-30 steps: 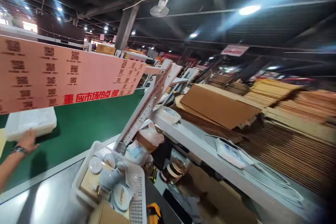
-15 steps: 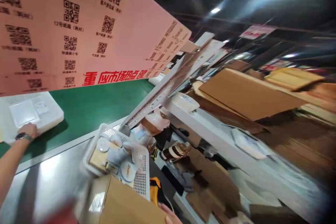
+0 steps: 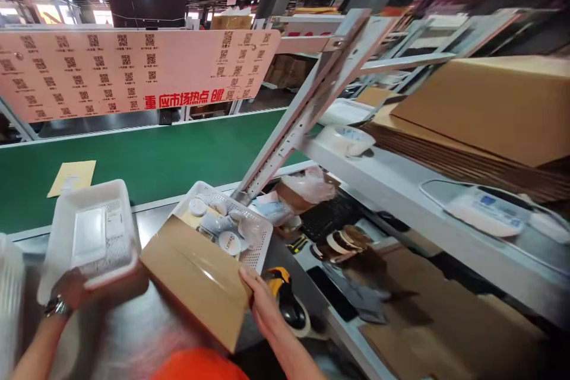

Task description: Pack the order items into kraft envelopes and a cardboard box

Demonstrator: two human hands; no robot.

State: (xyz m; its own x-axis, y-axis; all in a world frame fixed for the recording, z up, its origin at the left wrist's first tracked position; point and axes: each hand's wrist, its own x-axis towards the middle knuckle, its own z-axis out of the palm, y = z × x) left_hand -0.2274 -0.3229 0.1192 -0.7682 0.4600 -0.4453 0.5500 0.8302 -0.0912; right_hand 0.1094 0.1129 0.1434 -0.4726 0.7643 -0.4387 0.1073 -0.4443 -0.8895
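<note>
My left hand (image 3: pixel 73 290) grips the near edge of a white plastic tray (image 3: pixel 62 231) with a label sheet inside, held just above the steel worktop (image 3: pixel 133 332). A wristwatch (image 3: pixel 57 307) sits on that wrist. My right hand (image 3: pixel 260 303) is closed on the right end of a flat brown cardboard box (image 3: pixel 196 279), which tilts over the worktop beside the tray. Behind the box stands a white perforated basket (image 3: pixel 258 252) holding several small white jars.
A green conveyor belt (image 3: pixel 178 154) runs behind, with a tan envelope (image 3: pixel 72 177) on it. A pink QR-code board (image 3: pixel 133 71) hangs above. To the right, a white shelf (image 3: pixel 401 190) carries a tape roll (image 3: pixel 346 139), a scale (image 3: pixel 485 209) and stacked flat cardboard (image 3: pixel 499 107). A tape gun (image 3: pixel 285 297) lies nearby.
My left hand pulled the white tray off the green belt toward me, onto the steel worktop. My right hand came into view and brought the cardboard box up. The view swung down.
</note>
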